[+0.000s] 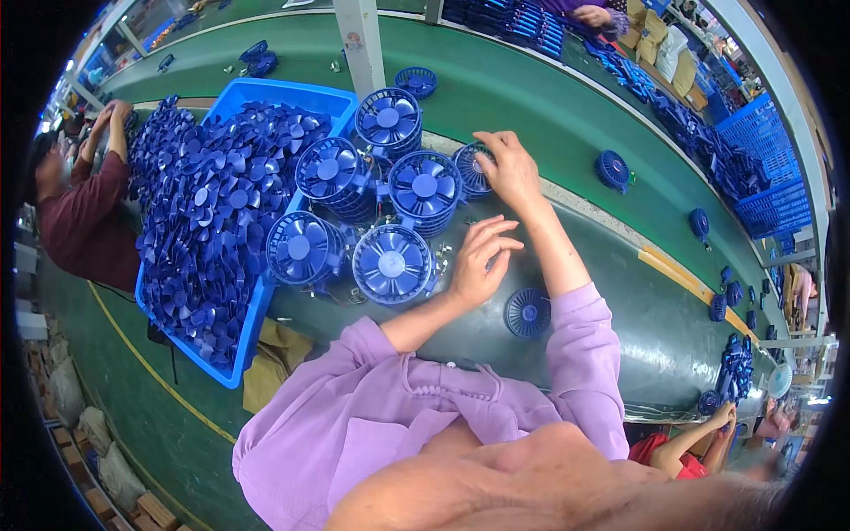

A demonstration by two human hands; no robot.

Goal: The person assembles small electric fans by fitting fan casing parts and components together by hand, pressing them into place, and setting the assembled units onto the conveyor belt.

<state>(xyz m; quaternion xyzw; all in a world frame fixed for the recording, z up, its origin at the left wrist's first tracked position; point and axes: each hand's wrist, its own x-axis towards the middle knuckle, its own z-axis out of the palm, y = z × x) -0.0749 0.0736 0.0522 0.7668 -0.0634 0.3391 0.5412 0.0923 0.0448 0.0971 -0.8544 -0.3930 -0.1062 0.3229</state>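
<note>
My right hand [513, 174] reaches to the far side of the bench, with fingers and thumb over the rim of a round blue fan housing [472, 171]. Nearer to me, my left hand [479, 264] hovers over the dark bench with its fingers loosely curved and apart; nothing shows in it. Left of my hands stand several stacks of blue fan housings with blades fitted, among them a front fan [392, 264] and a middle fan [425, 186]. One loose blue fan grille [528, 312] lies flat beside my right forearm.
A blue tub [232, 376] heaped with loose fan blades [221, 199] stands at the left. Beyond the bench runs a green conveyor belt [567, 133] with scattered fan parts. A white post [359, 44] rises at the back. Co-workers sit at left and lower right.
</note>
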